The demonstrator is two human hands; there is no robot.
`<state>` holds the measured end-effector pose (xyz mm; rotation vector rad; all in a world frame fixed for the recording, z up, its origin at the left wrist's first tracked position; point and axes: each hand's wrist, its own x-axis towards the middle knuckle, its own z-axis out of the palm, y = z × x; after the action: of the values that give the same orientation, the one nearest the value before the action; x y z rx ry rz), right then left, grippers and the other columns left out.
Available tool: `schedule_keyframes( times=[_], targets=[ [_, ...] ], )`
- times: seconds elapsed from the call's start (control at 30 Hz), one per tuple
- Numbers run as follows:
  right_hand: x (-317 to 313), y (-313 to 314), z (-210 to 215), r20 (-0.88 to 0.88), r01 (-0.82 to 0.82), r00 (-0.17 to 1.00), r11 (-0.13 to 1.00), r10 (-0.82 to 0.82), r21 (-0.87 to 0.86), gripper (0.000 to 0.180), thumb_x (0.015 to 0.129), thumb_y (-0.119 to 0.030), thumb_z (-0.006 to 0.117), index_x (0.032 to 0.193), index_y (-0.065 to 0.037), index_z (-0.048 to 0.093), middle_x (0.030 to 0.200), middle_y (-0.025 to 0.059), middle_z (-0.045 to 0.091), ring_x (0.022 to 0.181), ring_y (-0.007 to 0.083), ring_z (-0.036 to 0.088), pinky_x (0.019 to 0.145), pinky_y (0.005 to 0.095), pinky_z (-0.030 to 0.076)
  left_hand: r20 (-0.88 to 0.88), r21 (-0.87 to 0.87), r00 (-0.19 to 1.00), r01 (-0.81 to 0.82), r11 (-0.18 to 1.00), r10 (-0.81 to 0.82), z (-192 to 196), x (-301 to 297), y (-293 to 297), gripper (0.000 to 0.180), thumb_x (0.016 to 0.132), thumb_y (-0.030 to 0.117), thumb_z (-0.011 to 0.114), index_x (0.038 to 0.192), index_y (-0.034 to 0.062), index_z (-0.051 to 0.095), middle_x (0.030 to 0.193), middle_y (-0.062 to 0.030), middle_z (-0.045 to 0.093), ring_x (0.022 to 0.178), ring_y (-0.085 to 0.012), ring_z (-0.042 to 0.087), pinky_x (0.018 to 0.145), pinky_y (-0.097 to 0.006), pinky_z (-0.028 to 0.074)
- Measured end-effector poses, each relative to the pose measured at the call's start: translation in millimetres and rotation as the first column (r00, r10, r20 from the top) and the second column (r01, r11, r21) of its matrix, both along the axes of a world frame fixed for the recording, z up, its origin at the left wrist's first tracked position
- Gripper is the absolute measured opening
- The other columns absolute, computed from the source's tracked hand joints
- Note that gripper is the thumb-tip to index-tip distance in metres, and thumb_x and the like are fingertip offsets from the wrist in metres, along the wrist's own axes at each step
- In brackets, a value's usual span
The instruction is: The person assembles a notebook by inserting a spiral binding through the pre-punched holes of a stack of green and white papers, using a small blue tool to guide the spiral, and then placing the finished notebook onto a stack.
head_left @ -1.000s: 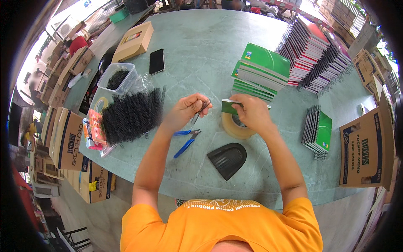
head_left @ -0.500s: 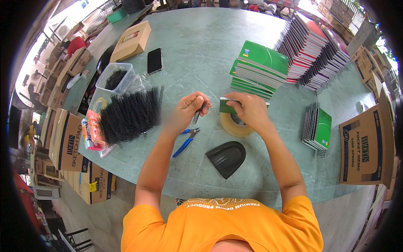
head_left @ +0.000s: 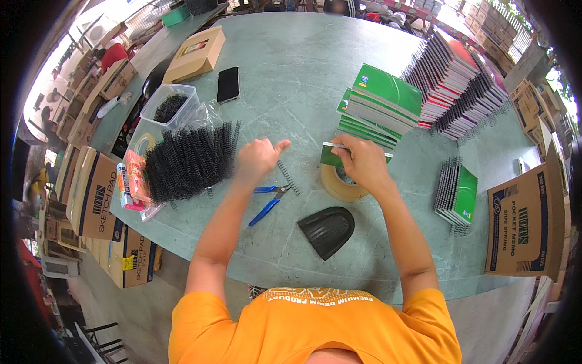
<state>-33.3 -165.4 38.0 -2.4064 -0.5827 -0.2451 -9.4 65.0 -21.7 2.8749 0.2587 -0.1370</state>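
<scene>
In my right hand (head_left: 365,164) is a small green-covered notepad (head_left: 331,156), pinched along its upper edge above a roll of tape (head_left: 335,184). My left hand (head_left: 257,159) is curled to the left of it, thumb stretched out to the right; whatever lies inside its fingers is hidden. A thin black spiral coil (head_left: 289,178) slants down just beside that hand. Whether its upper end touches the fingers I cannot tell. Below sits a pair of blue-handled cutters (head_left: 267,206), jaws near the coil. Nearer me lies a black, ribbed, dome-shaped piece (head_left: 328,232).
A heap of black coils (head_left: 193,161) lies left, by a clear plastic tub (head_left: 189,109) and a phone (head_left: 228,84). Green notebooks (head_left: 388,88) and red-edged spiral notebooks (head_left: 445,73) are stacked back right. Bound green notepads (head_left: 465,193) and a cardboard box (head_left: 521,224) stand at right.
My left hand has shifted left and turned, its thumb now pointing out. The coil that hung from its fingers now shows at greater length beside the hand. My right hand keeps the notepad.
</scene>
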Motion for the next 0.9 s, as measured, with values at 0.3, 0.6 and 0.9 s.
schedule_keyframes(
  times=[0.3, 0.6, 0.9],
  targets=[
    [2, 1, 0, 0.009, 0.027, 1.000, 1.000, -0.027, -0.003, 0.015, 0.081, -0.014, 0.061, 0.093, -0.012, 0.067, 0.071, 0.0109, 0.065, 0.066, 0.0305, 0.062, 0.060, 0.0405, 0.047, 0.156, -0.866, 0.979, 0.200, 0.459, -0.131, 5, -14, -26, 0.032, 0.089, 0.025, 0.058, 0.107, -0.0012, 0.057, 0.074, -0.0132, 0.061, 0.066, -0.0155, 0.059, 0.061, -0.029, 0.048],
    [3, 3, -1, 0.012, 0.029, 0.999, 1.000, -0.029, 0.003, 0.017, 0.081, -0.014, 0.060, 0.097, -0.014, 0.067, 0.072, 0.0087, 0.066, 0.067, 0.0280, 0.063, 0.061, 0.0387, 0.047, 0.573, -0.498, 0.809, 0.470, 0.728, -0.131, 30, -42, -49, 0.024, 0.090, 0.026, 0.056, 0.093, 0.0039, 0.063, 0.062, -0.0106, 0.057, 0.054, -0.0156, 0.053, 0.054, -0.030, 0.042],
    [4, 2, -10, 0.086, -0.047, 0.995, 0.998, 0.042, 0.052, 0.016, 0.080, -0.011, 0.059, 0.094, -0.014, 0.067, 0.077, 0.0072, 0.066, 0.072, 0.0269, 0.063, 0.061, 0.0386, 0.047, 0.408, -0.660, 0.912, 0.333, 0.673, -0.051, 37, -30, -51, 0.029, 0.090, 0.029, 0.055, 0.089, 0.0010, 0.062, 0.065, -0.0113, 0.059, 0.060, -0.0187, 0.058, 0.059, -0.031, 0.046]
  ],
)
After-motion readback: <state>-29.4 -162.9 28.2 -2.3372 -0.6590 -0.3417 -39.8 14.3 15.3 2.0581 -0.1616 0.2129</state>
